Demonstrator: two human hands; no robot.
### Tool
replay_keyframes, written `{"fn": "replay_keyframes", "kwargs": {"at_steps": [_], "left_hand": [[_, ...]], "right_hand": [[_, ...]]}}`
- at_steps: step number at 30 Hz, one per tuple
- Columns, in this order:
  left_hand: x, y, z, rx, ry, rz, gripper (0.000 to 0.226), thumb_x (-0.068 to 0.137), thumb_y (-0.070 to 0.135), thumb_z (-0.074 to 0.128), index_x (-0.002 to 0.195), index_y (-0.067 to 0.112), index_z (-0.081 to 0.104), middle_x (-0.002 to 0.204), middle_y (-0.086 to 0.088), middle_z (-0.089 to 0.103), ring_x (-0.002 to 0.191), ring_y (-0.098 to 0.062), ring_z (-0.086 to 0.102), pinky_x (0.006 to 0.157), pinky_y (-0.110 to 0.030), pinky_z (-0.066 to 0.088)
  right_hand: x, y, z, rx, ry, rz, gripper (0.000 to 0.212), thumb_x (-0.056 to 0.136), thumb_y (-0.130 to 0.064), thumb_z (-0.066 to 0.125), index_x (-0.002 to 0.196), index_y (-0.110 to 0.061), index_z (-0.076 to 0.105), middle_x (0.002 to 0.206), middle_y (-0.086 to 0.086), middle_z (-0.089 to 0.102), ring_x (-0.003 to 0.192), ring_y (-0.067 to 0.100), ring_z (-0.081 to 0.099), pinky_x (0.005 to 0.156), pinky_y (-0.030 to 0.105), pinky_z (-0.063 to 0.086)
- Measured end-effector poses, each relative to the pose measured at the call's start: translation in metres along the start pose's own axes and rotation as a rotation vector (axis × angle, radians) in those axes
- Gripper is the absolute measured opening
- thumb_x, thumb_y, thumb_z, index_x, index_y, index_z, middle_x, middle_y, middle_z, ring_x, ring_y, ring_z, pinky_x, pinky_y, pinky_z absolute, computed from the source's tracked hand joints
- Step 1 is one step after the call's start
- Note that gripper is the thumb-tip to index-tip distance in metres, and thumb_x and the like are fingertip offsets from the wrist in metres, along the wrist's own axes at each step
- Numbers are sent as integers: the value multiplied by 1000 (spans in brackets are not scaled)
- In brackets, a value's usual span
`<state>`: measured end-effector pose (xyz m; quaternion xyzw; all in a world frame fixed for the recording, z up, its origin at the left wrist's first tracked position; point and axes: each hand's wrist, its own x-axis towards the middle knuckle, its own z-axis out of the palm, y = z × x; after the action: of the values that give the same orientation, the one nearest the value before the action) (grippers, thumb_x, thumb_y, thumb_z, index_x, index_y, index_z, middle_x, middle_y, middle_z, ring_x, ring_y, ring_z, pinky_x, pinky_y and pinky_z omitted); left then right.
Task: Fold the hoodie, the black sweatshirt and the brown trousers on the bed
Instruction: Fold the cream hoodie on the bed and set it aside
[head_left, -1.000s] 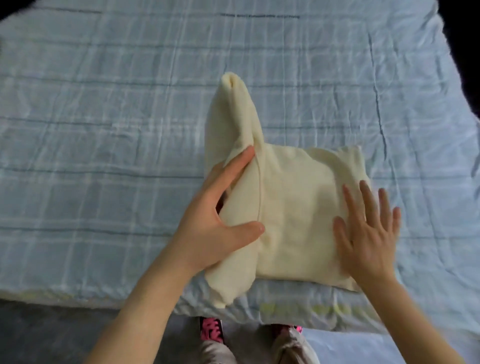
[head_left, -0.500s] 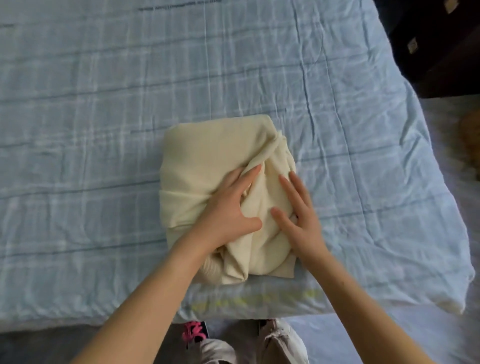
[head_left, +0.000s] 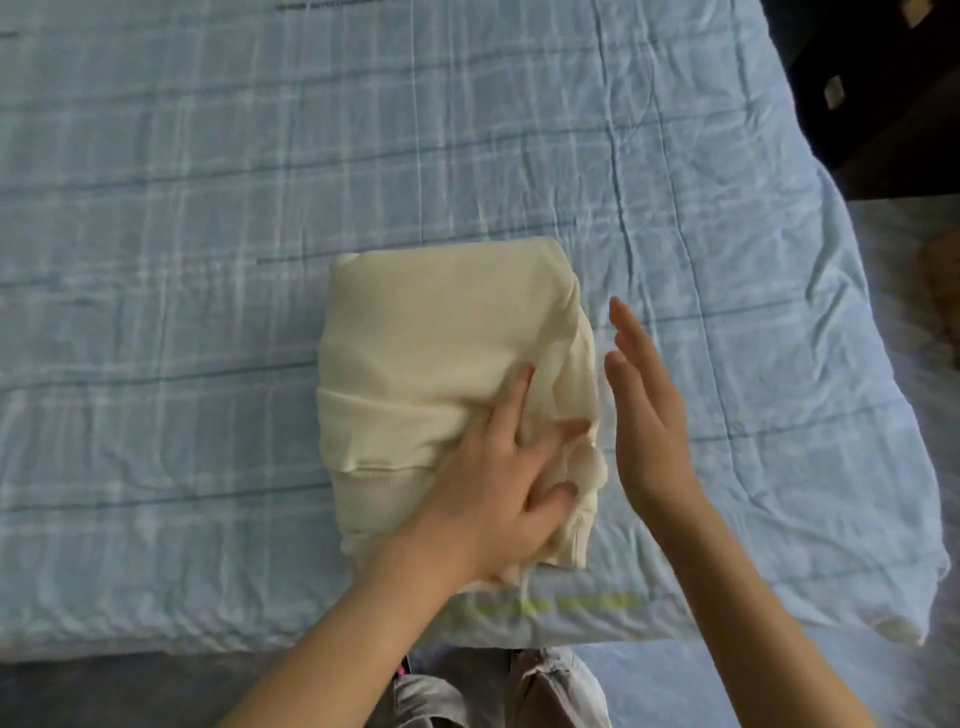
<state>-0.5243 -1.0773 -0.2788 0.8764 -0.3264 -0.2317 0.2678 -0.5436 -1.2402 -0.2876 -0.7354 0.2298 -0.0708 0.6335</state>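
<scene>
A cream hoodie (head_left: 426, 343) lies folded into a compact rectangle near the front edge of the bed (head_left: 208, 156). My left hand (head_left: 498, 488) rests flat on its near right part, fingers spread and pressing into bunched fabric. My right hand (head_left: 644, 410) hovers just right of the bundle, fingers straight and apart, holding nothing and not touching the cloth. No black sweatshirt or brown trousers are in view.
The bed has a pale blue plaid cover with its front edge (head_left: 311, 634) close to my legs (head_left: 493, 691). Its right corner (head_left: 904, 597) drops off toward the floor. Dark furniture (head_left: 883, 78) stands at the upper right.
The hood and sleeve side were folded in, turning the spread hoodie into a compact bundle. My right hand lifted off the fabric and moved to its right side; my left hand stays pressing.
</scene>
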Motion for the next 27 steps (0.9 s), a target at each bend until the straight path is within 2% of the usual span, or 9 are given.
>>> {"fn": "replay_keyframes", "kwargs": {"at_steps": [4, 7, 8, 11, 13, 15, 18, 23, 27], "left_hand": [[-9, 17, 18, 412, 10, 65, 54, 87, 51, 40, 136, 31, 50, 154, -36, 17, 118, -42, 37, 98, -43, 37], [-17, 17, 13, 320, -118, 94, 59, 93, 38, 40, 150, 27, 30, 159, -30, 4, 123, -40, 33, 103, -46, 40], [-22, 15, 5, 236, -90, 139, 57, 92, 30, 42, 148, 22, 37, 158, -28, 17, 124, -38, 40, 104, -45, 41], [-32, -12, -28, 137, 330, 154, 44, 89, 16, 44, 129, 10, 62, 136, -13, 58, 123, -30, 54, 105, -44, 43], [-29, -41, -46, 297, 516, -108, 51, 96, 29, 40, 143, 11, 47, 150, -15, 43, 139, -34, 36, 117, -47, 26], [-31, -55, -45, 129, 481, -408, 66, 100, 46, 34, 156, 17, 14, 162, -20, 10, 148, -38, 11, 119, -55, 16], [-37, -60, -23, -100, 477, -406, 76, 99, 49, 39, 154, 23, -6, 162, -19, -9, 150, -38, -1, 118, -56, 20], [-42, -71, -17, -271, 625, -323, 75, 93, 55, 47, 155, 33, 11, 165, -1, 4, 151, -22, 9, 118, -36, 23], [-72, -90, -24, -790, 804, -349, 45, 89, 38, 63, 133, 29, 56, 144, 11, 50, 136, -10, 44, 111, -37, 40]], "right_hand": [[38, -28, 17, -431, -163, -464, 50, 104, -31, 41, 154, -31, 36, 160, -13, 34, 152, 7, 19, 124, 31, 17], [64, -10, 37, -875, -378, -545, 54, 107, -40, 34, 158, -35, 21, 166, -11, 19, 155, 15, 7, 125, 44, 7], [68, 0, 37, -924, -421, -504, 54, 107, -40, 33, 159, -35, 17, 166, -12, 15, 155, 14, 6, 125, 47, 7], [75, 22, 28, -896, -458, -492, 56, 107, -42, 31, 159, -29, 15, 166, -9, 15, 155, 13, 6, 124, 48, 9], [77, 20, 28, -885, -475, -490, 57, 105, -44, 27, 159, -29, 17, 166, -7, 17, 155, 13, 7, 125, 48, 8], [74, 12, 32, -911, -466, -472, 57, 104, -42, 31, 159, -29, 21, 166, -7, 22, 154, 13, 10, 124, 50, 7], [72, -18, 47, -921, -362, -527, 55, 97, -42, 39, 148, -22, 44, 155, 0, 42, 151, 22, 23, 124, 50, 8], [78, -73, 130, -968, -437, -706, 59, 98, -54, 42, 150, -25, 42, 145, -1, 52, 143, 24, 37, 123, 50, 11], [85, -67, 152, -1032, -534, -633, 51, 97, -53, 51, 141, -29, 53, 133, -2, 56, 121, 26, 51, 110, 40, 27]]}}
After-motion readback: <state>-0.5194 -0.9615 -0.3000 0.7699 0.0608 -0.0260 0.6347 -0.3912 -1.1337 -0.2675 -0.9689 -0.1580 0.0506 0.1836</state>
